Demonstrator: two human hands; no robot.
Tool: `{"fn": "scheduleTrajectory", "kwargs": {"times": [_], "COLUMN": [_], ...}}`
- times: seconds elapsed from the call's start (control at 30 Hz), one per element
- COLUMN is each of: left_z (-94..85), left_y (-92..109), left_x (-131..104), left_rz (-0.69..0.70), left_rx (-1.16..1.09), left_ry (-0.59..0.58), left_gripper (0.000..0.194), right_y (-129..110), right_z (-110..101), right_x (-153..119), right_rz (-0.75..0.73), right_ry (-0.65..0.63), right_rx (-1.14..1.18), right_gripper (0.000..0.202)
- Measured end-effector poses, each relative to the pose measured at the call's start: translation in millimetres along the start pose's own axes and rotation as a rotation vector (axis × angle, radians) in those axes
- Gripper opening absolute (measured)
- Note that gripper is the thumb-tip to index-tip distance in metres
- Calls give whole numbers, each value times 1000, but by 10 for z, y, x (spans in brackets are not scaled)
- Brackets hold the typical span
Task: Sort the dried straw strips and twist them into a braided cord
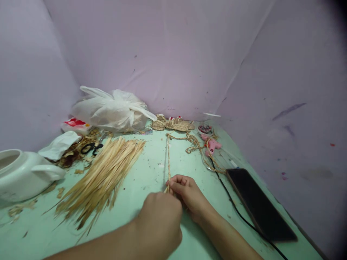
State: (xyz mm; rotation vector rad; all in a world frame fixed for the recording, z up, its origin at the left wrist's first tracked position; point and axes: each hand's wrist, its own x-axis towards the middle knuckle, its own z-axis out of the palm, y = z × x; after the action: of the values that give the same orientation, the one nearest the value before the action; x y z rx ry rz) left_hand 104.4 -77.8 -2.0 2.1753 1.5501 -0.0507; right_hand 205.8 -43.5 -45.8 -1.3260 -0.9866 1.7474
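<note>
A thin braided straw cord (168, 155) runs taut toward me down the middle of the green table. My right hand (187, 193) pinches its near end between thumb and fingers. Just in front and to the left, my left hand (161, 220) is closed, its back toward me; pale loose strands show beside its knuckles and pass into it. What lies inside that fist is mostly hidden. The far end of the cord joins a looped length of finished braid (193, 142). To the left lies a fanned bundle of dry straw strips (105, 177).
A white pot (24, 177) and black-handled scissors (92, 147) lie left, among scraps. A tied plastic bag (116, 112) and woven straw pieces (179, 125) sit at the back. On the right are a pink glue gun (213, 144), its black cable (230, 200) and a dark phone-like slab (260, 206).
</note>
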Motion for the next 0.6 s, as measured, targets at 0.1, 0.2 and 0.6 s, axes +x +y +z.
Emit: {"fn": "scheduleTrajectory", "kwargs": {"times": [0.1, 0.2, 0.6], "left_z": [-236, -291, -125], "left_y": [-172, -335, -558], "left_x": [113, 268, 457], "left_rz": [-122, -261, -142], "left_rx": [-230, -699, -1150], "left_ry": [231, 22, -377], "left_gripper": [24, 32, 14], "right_y": [-19, -52, -78], "right_z": [-44, -61, -198], "right_x": [3, 0, 63], "right_rz": [28, 19, -14], "right_ry": [-67, -104, -186], "right_rx": [9, 3, -121], "right_gripper": [21, 23, 17]}}
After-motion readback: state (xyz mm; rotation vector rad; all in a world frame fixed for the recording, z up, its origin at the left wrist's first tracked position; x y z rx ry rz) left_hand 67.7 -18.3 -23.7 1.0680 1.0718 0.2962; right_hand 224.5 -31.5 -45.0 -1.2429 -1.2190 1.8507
